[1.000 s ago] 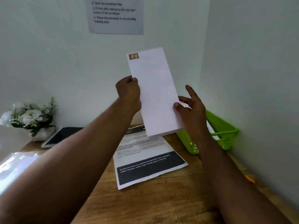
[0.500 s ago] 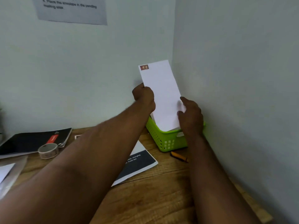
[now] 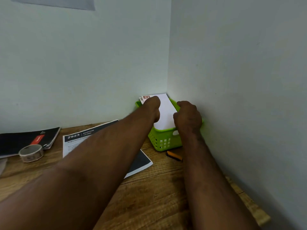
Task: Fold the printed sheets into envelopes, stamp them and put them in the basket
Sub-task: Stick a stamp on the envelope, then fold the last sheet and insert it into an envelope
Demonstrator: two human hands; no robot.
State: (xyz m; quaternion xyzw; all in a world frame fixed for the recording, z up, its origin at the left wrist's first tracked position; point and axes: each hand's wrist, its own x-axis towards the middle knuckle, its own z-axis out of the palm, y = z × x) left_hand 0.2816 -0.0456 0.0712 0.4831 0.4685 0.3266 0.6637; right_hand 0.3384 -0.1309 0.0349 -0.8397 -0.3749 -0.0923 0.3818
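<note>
A white stamped envelope lies in the green basket in the far right corner of the desk, its brown stamp at the far left corner. Another stamped envelope edge peeks out beneath it. My left hand rests on the envelope's left edge, fingers curled over it. My right hand grips the right edge, over the basket's right rim. A printed sheet with black bands lies flat on the desk, partly hidden under my left forearm.
A roll of tape sits beside a black notebook at the left. An orange pen lies in front of the basket. Walls close in at the back and right. A paper notice hangs on the back wall.
Both hands carried the envelope from upright in the air to the right and down, laying it into the green basket. My view turned right toward the corner.
</note>
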